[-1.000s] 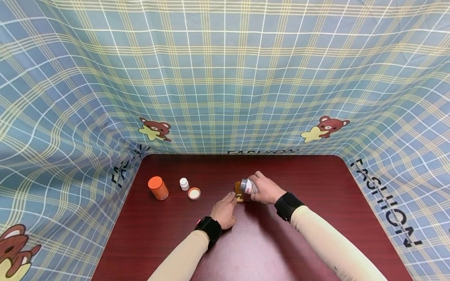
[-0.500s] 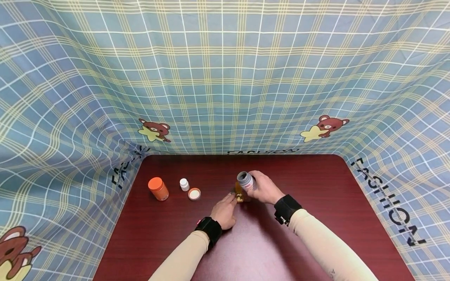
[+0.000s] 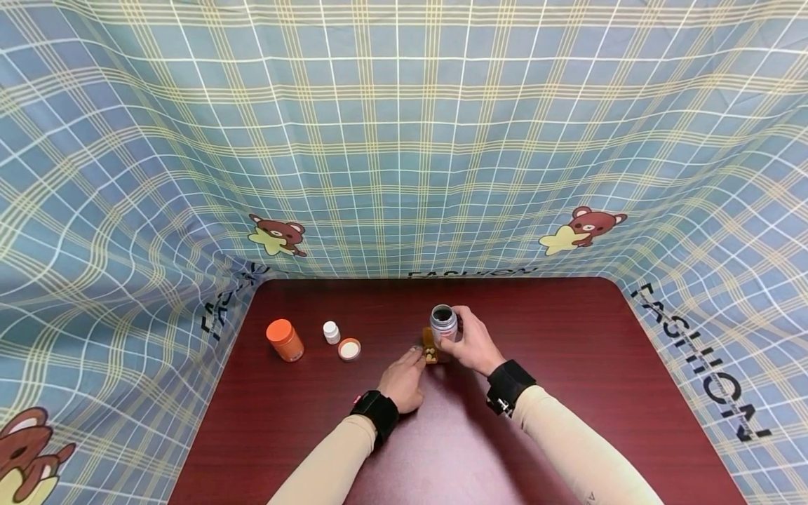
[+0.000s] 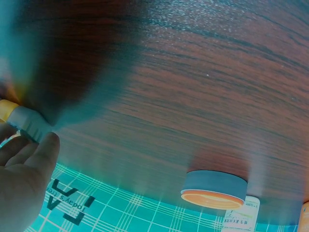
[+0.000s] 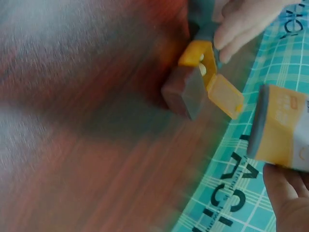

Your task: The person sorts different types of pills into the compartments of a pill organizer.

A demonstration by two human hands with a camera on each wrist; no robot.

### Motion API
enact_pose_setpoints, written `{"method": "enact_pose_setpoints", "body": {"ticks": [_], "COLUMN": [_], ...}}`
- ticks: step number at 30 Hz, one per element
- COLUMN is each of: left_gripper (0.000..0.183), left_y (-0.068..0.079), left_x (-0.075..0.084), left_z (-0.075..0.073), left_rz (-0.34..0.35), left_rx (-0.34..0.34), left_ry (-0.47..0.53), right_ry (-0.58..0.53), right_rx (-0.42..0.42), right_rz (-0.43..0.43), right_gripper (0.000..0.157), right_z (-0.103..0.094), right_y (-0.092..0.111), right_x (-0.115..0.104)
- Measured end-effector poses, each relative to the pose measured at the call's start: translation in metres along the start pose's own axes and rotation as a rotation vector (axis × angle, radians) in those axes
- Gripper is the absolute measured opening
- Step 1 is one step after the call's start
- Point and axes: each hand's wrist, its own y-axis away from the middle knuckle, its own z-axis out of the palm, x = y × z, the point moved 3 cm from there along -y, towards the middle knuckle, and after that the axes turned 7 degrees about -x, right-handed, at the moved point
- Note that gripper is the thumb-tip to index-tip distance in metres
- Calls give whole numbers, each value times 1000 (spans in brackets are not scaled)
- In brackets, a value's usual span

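Bottle (image 3: 447,337) resting mouth-up in a grasp beside an opened pill box (image 5: 191,52)

The right hand (image 3: 475,345) is gripping the bottle around its side, its fingers and thumb curling about the body and leaving the mouth unobstructed. The bottle is standing nearly upright in the air, apart from the pill box, probably so that nothing is spilling from it. The pill box is lying on the counter (image 3: 265,421), and its orange lid (image 5: 226,95) is folding outward, baring a compartment where round pills (image 5: 203,69) are sitting. Alongside, a dark compartment is facing the right arm.

The left hand (image 3: 402,379) is grasping nothing that the views clearly show; its extended fingers are touching the box's near-left end, apparently bracing such a light thing against sliding. Farther left, an orange jar (image 3: 287,345) and a small white bottle (image 3: 331,332) are standing upright, seemingly out of the working area. A loose cap (image 3: 349,348) is lying near them with its pale face upward, perhaps waiting for a jar or bottle.
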Motion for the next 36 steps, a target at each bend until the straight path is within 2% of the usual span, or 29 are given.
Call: {"method": "enact_pose_setpoints", "body": {"ticks": [9,15,27,31,36], "left_gripper": [65,66,63,62,59], "left_y": [0,-1,-2,-2,-2], "left_x": [2,3,5,3,-3], "left_z": [-2,-2,-5,-7,-9], "left_rz": [0,-6,15,30,50], "left_rx": [-3,-13,0,20,89], "left_ry": [6,11,-28,1,90], "right_ry": [-115,-110,-111,-135,-148], "right_rx": [79,131,115,105,99], "right_rz": [2,8,29,26,31], "right_gripper": [59,59,59,60,59], "right_z": [6,6,6,7,7], "right_y": [4,4,5,5,5], "right_x": [1,3,4,4,5]}}
